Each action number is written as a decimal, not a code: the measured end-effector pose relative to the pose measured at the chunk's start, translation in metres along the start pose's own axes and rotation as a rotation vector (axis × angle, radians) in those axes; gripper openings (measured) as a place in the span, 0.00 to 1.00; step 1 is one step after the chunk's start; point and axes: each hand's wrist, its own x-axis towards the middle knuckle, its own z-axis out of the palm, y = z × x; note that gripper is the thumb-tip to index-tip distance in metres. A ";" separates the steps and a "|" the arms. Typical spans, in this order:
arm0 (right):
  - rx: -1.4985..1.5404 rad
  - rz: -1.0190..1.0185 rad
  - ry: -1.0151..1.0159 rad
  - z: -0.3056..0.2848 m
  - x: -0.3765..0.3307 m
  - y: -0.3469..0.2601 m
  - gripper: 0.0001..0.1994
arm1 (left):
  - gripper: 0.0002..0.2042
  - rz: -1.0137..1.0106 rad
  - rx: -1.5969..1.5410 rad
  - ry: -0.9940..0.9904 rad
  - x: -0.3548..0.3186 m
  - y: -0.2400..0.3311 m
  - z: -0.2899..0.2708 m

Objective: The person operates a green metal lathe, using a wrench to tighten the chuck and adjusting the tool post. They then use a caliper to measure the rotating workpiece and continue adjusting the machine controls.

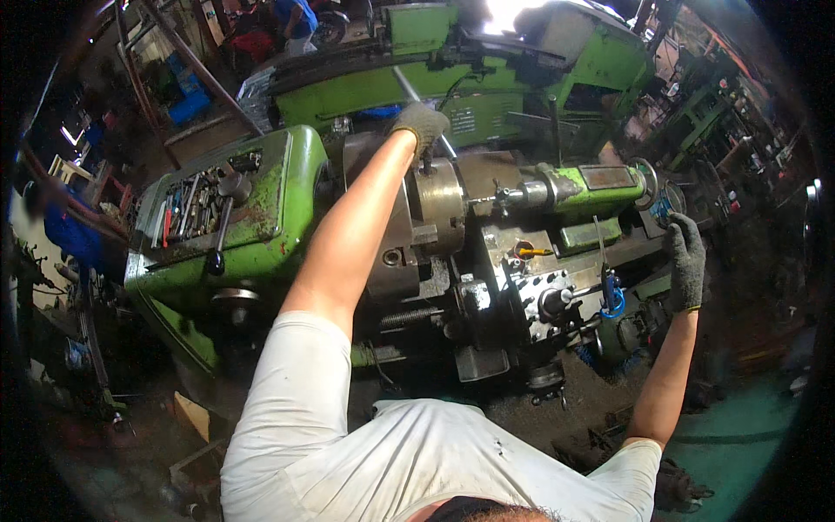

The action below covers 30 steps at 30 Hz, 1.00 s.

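My left hand [420, 126], in a grey glove, is closed around the long bar of a chuck key [405, 85]. The key's lower end meets the top of a shiny round metal body [440, 198], which sits against a larger dark chuck [383, 187] on a green lathe. Facing that body from the right is a drill chuck [506, 200] in the green tailstock [596, 184]. My right hand [685, 263], gloved too, has its fingers curled at the handle beside the tailstock handwheel [645, 184]; its grip is partly hidden.
Loose tools [184, 209] lie on the headstock [296, 191] beside a lever [223, 230]. The tool post [553, 303] and a blue air gun [611, 291] are nearer me. A second green machine [487, 87] stands behind; another person [297, 22] is at the far left.
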 end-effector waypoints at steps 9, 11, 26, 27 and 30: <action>-0.055 -0.120 -0.367 0.066 0.040 -0.080 0.20 | 0.18 0.177 0.273 -0.061 -0.017 -0.008 -0.005; -0.237 -0.261 -0.483 0.092 0.067 -0.105 0.23 | 0.18 0.236 0.449 0.009 -0.040 -0.005 -0.022; -0.097 -0.068 -1.140 0.144 0.144 -0.117 0.28 | 0.21 0.587 0.131 0.173 -0.028 -0.045 -0.005; 0.067 0.032 -1.153 0.142 0.133 -0.119 0.28 | 0.19 0.657 0.154 0.181 -0.022 -0.056 0.001; 0.267 0.288 -1.118 0.138 0.100 -0.117 0.32 | 0.19 0.623 0.016 0.032 -0.015 -0.054 0.000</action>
